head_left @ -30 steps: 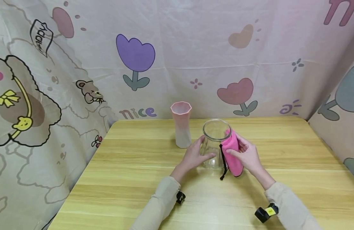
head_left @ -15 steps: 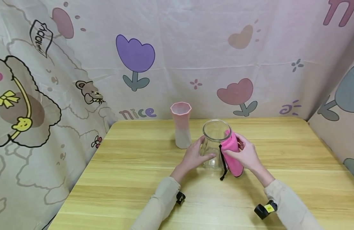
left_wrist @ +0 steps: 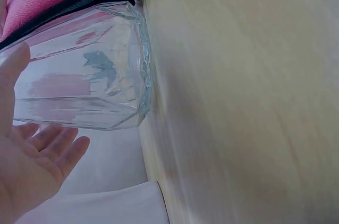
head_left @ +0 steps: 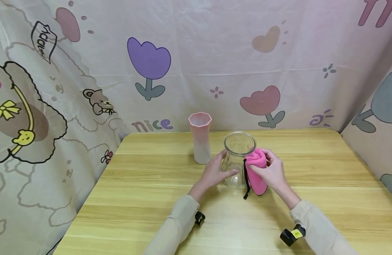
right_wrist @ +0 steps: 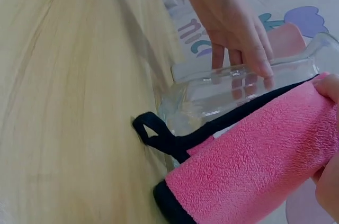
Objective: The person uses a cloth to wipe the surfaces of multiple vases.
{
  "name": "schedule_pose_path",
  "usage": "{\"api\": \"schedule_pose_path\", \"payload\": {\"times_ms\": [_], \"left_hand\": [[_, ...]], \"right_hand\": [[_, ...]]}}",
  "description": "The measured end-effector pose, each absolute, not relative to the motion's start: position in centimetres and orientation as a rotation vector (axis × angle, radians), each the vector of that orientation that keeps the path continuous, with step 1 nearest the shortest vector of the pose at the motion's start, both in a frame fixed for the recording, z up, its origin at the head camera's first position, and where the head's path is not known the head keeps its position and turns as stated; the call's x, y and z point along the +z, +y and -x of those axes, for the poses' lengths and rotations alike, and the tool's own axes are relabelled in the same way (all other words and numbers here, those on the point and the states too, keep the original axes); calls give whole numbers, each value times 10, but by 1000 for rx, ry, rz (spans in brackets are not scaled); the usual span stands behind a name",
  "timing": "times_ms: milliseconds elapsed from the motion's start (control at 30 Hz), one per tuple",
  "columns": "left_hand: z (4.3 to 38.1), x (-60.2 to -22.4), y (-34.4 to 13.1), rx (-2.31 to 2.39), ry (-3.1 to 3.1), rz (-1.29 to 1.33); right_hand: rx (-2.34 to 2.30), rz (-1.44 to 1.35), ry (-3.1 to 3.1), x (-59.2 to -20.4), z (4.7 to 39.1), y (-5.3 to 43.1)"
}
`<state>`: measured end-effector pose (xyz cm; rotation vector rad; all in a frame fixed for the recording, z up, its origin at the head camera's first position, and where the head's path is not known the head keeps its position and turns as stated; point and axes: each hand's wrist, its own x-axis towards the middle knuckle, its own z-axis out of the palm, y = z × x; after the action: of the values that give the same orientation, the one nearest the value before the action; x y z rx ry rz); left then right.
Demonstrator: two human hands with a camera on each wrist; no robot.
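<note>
A clear glass vase [head_left: 236,162] with a round rim and faceted sides stands upright on the table. My left hand [head_left: 215,171] holds its left side, thumb in front and fingers behind. My right hand [head_left: 275,173] grips a pink towel [head_left: 257,177] against the vase's right side. This towel is plush, edged in black, with a black hanging loop [right_wrist: 152,130] at its lower end, near the vase's base in the right wrist view. Its upper end looks bunched just below the vase rim. Some right fingers are hidden behind the cloth.
An octagonal pink-to-white vase [head_left: 201,141] stands behind and left of the glass one. The wood-grain table [head_left: 135,198] ends at the back against a printed cloth [head_left: 196,71], which also hangs at both sides.
The towel's upper end, flatter against the vase before, is now bunched lower beside the rim. My right hand has shifted slightly left; my left hand and the vase hold their place.
</note>
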<state>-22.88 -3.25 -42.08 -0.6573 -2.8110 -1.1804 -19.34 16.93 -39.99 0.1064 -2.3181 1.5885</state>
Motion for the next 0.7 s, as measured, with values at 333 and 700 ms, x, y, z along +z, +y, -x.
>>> {"api": "schedule_pose_path", "payload": {"times_ms": [333, 700], "left_hand": [[229, -421, -32, -1211, -2806, 645], [231, -421, -32, -1238, -2797, 642]], "right_hand": [[1598, -125, -2308, -394, 192, 176], [1576, -203, -2239, -375, 193, 190]]}}
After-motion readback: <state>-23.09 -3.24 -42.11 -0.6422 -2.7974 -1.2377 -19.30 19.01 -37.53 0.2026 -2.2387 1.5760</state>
